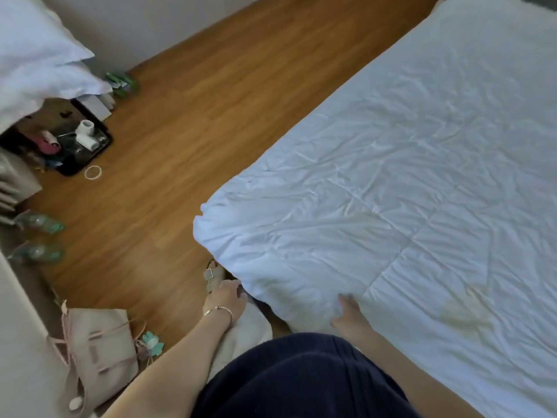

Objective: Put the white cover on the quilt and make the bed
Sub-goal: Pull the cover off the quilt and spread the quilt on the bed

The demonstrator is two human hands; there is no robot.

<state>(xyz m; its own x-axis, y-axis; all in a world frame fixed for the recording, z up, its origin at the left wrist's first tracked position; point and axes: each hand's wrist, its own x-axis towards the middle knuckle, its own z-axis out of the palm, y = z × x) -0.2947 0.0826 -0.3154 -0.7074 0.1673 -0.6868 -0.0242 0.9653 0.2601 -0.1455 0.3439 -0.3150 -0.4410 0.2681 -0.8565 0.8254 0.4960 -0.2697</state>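
The white quilt (391, 176) lies spread flat over the bed and fills the right half of the view, with a yellowish stain near its front edge. My left hand (224, 298), a bracelet on its wrist, curls its fingers round the quilt's near left corner at the hanging edge. My right hand (346, 312) rests on the quilt's front edge with fingers laid on top and thumb spread. A piece of white cloth (250, 330) hangs below my left forearm; whether it is the cover I cannot tell.
Wooden floor (187, 131) runs along the bed's left side. White pillows (39, 55) are piled at top left above a black tray (75, 143) of cups. Plastic bottles (42, 224), a pink bag (99, 351) and a sandal (212, 276) lie on the floor.
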